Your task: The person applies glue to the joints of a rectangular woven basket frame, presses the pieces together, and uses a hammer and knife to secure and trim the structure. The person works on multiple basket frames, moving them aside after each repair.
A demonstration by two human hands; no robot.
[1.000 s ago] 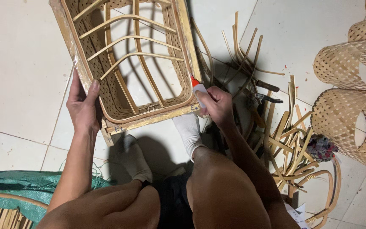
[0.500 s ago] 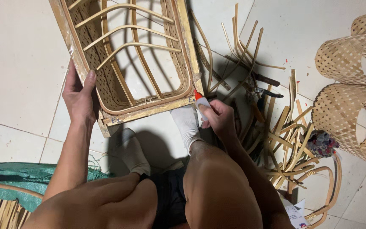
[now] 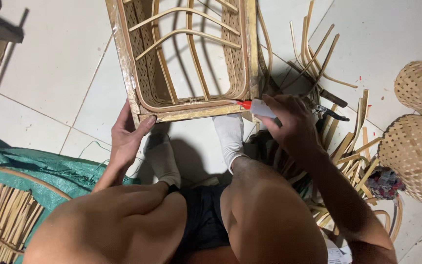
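My left hand [image 3: 129, 138] grips the frame [image 3: 191, 113] corner; my right hand [image 3: 289, 122] pinches a tube [image 3: 257, 107] (nozzle leftward) along its rail.

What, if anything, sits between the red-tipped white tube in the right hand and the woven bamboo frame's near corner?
Nothing visible: the right hand holds the red-tipped white tube with its tip at the woven bamboo frame, whose other corner the left hand grips.
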